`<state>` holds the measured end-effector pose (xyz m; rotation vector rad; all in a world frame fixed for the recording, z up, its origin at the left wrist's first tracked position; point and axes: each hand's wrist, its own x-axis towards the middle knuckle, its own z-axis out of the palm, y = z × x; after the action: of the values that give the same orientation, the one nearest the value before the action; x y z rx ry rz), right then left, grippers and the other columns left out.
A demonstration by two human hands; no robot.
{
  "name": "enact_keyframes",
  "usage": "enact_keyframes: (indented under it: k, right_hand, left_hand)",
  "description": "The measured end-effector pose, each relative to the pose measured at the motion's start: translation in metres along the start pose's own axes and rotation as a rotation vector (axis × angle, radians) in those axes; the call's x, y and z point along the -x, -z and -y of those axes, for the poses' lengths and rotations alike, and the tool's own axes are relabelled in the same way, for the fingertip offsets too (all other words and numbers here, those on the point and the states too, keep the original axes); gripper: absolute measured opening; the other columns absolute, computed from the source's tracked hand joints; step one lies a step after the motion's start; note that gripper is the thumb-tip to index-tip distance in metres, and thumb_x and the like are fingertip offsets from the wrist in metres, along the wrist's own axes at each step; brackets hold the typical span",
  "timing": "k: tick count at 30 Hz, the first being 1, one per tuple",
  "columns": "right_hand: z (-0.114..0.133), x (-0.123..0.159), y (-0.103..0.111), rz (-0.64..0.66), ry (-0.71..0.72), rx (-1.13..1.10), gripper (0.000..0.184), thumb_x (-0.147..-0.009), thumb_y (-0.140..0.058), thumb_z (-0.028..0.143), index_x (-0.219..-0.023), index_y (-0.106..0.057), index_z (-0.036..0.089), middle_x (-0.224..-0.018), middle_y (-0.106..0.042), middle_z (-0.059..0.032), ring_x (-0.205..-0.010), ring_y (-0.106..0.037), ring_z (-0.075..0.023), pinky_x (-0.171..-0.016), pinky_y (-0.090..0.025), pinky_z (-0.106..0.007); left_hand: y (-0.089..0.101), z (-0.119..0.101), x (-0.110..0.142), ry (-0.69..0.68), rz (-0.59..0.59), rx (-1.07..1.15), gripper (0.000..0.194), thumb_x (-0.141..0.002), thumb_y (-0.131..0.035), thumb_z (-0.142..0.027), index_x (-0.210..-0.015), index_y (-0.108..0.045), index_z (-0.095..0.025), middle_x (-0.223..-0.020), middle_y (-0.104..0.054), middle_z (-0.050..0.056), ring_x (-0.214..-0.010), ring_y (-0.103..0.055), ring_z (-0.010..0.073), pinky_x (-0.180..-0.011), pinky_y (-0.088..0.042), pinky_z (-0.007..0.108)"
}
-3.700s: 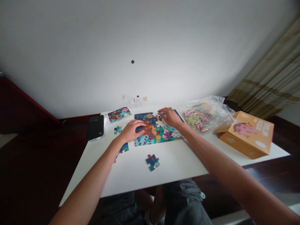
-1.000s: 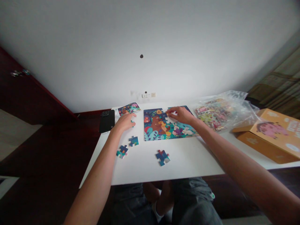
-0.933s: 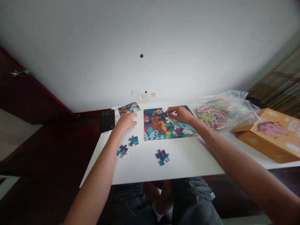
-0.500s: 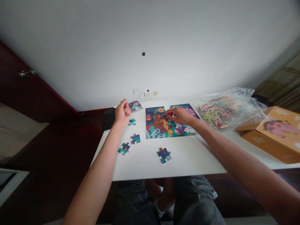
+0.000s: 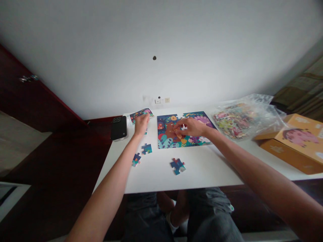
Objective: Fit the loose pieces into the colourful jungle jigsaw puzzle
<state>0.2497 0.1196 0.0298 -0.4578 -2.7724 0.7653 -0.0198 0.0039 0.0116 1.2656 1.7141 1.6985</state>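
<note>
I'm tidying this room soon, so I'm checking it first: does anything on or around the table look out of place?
The puzzle has a white gap by the right hand, and a loose piece lies apart from it on the table. Above, a small dark hole stands out on the bare wall.

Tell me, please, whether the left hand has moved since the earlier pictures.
Yes: judged against the puzzle, the left hand has moved off its left side and away from the table's near edge, and now sits left of it, by the picture card.
</note>
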Motion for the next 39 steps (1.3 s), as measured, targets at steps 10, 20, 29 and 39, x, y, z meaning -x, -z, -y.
enact_keyframes:
  k: [10,20,29,39]
  right_hand:
    - [0.051,0.012,-0.008,0.575,0.102,-0.212,0.066,-0.067,-0.093,0.047,-0.127,-0.072,0.026,-0.080,-0.066,0.0045,-0.070,-0.059,-0.0120,-0.064,-0.040,-0.023]
    - [0.076,0.016,-0.025,0.572,0.194,-0.085,0.045,-0.066,-0.095,0.037,-0.100,-0.071,0.021,-0.095,-0.065,0.0018,-0.080,-0.058,-0.0135,-0.068,-0.036,-0.024]
    - [0.076,0.013,-0.028,0.500,0.211,-0.210,0.037,-0.075,-0.089,0.034,-0.097,-0.064,0.018,-0.086,-0.064,0.0017,-0.076,-0.057,-0.0131,-0.066,-0.037,-0.024]
    - [0.067,0.006,-0.033,0.148,0.297,-0.203,0.021,-0.091,-0.066,0.014,-0.109,-0.074,0.020,-0.105,-0.074,-0.0050,-0.088,-0.064,-0.0165,-0.082,-0.048,-0.029]
  left_hand:
    - [-0.023,-0.001,0.022,-0.201,0.226,-0.471,0.049,-0.098,-0.051,-0.049,-0.058,-0.044,-0.021,-0.056,-0.050,-0.001,-0.056,-0.049,0.0153,-0.058,-0.028,0.029]
    - [-0.021,-0.001,0.021,-0.219,0.232,-0.511,0.052,-0.099,-0.050,-0.052,-0.057,-0.047,-0.021,-0.059,-0.058,0.001,-0.060,-0.055,0.0165,-0.060,-0.031,0.028]
    - [-0.022,0.002,0.022,-0.213,0.253,-0.497,0.050,-0.098,-0.051,-0.052,-0.059,-0.048,-0.020,-0.058,-0.059,0.000,-0.058,-0.056,0.0154,-0.059,-0.031,0.027]
    - [-0.018,-0.001,0.015,-0.217,0.204,-0.364,0.048,-0.097,-0.050,-0.052,-0.061,-0.053,-0.020,-0.058,-0.053,-0.001,-0.057,-0.050,0.0143,-0.060,-0.034,0.028]
